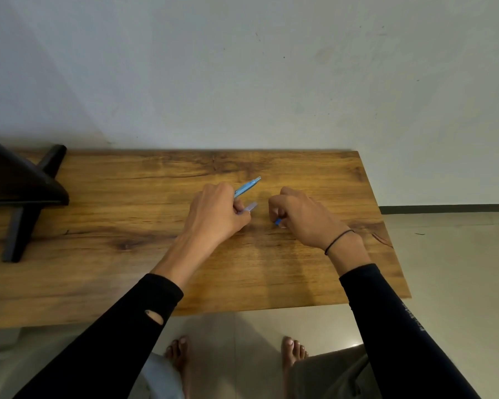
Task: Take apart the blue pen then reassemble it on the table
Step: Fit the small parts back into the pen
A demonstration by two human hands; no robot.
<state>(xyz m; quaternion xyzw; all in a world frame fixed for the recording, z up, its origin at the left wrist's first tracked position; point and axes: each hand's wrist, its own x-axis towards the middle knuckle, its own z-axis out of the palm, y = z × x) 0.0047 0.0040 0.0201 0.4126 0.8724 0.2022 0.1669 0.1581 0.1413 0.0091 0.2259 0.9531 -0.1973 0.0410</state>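
Over the wooden table (127, 226), a pen in pieces between two hands
The left hand (218, 214) grips the blue pen barrel (247, 187), jutting up past its fingers; the right hand (300, 217) pinches a small blue piece (277, 222) nearby

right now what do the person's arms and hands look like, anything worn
Both arms wear long black sleeves pushed back off the wrists. The left sleeve has an oval hole along the forearm. The right sleeve carries small pale lettering, too blurred to read. The right hand has a thin dark band at the wrist; the left hand is bare.
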